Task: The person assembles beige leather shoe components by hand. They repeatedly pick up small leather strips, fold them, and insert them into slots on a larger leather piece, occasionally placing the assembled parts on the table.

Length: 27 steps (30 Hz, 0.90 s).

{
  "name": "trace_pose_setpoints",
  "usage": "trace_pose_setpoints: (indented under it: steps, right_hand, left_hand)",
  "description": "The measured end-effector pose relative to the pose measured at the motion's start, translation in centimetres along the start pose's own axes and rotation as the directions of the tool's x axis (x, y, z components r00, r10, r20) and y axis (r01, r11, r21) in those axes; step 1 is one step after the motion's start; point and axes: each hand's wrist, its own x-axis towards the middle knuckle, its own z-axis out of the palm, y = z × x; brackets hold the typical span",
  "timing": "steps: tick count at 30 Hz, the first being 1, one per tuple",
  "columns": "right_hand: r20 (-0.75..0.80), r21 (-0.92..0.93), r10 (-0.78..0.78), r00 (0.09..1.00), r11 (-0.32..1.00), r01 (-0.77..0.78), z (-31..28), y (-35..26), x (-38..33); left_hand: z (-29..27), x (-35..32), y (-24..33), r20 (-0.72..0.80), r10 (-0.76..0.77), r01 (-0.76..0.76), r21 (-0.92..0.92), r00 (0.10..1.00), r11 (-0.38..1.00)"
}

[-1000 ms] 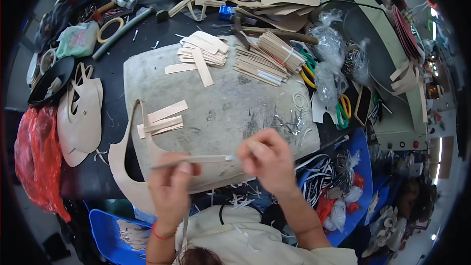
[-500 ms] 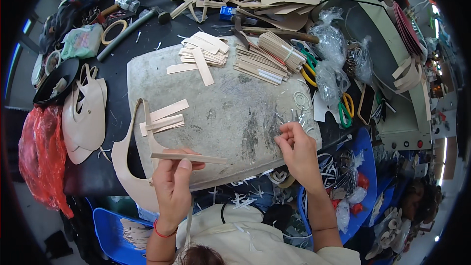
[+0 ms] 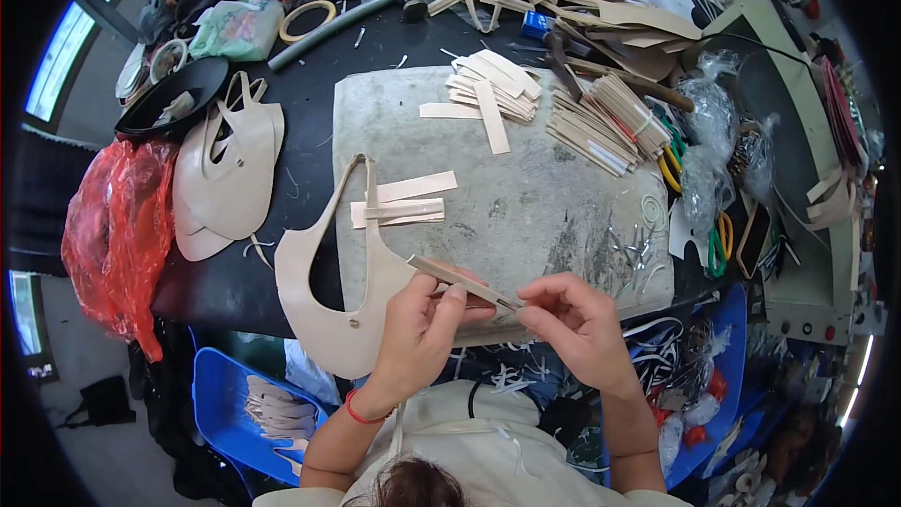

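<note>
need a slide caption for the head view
Left hand holds a strip, right hand at its end, by a grey board.

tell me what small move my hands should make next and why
I'd probably pinch the right end of the strip with the right hand: the left hand holds the strip at a slant, and the right fingertips are by that end, though whether they touch it is unclear.
</note>
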Motion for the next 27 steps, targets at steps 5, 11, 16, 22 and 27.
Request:
trace_pose_setpoints:
  steps: [5, 11, 16, 22, 27]
  right_hand:
    - [-0.006, 0.023, 0.031, 1.0, 0.999, -0.03, 0.5, 0.3, 0.4]
    - [-0.073, -0.151, 0.14, 0.987, 0.977, -0.15, 0.5, 0.2, 0.3]
    - [-0.125, -0.363, -0.118, 0.985, 0.929, 0.065, -1.3, 0.2, -0.6]
    - [0.094, -0.691, -0.586, 0.805, 0.544, 0.477, 3.6, -1.5, 1.7]
    - [-0.115, -0.531, -0.414, 0.903, 0.794, 0.297, 2.8, -1.4, 1.8]
  left_hand:
    - [0.0, -0.1, -0.1, -0.001, -0.006, 0.006, -0.016, 1.0, 1.0]
    - [-0.1, 0.0, 0.8, 0.02, -0.054, 0.056, -0.133, 0.998, 0.99]
    - [-0.9, 0.0, 1.9, -0.026, -0.065, 0.062, -0.121, 0.998, 0.991]
    - [-1.8, -0.8, 2.6, -0.034, 0.263, -0.214, 0.487, 0.964, 0.847]
    - [-8.8, 0.9, 4.1, -0.014, 0.67, 0.064, 0.997, 0.742, -0.05]
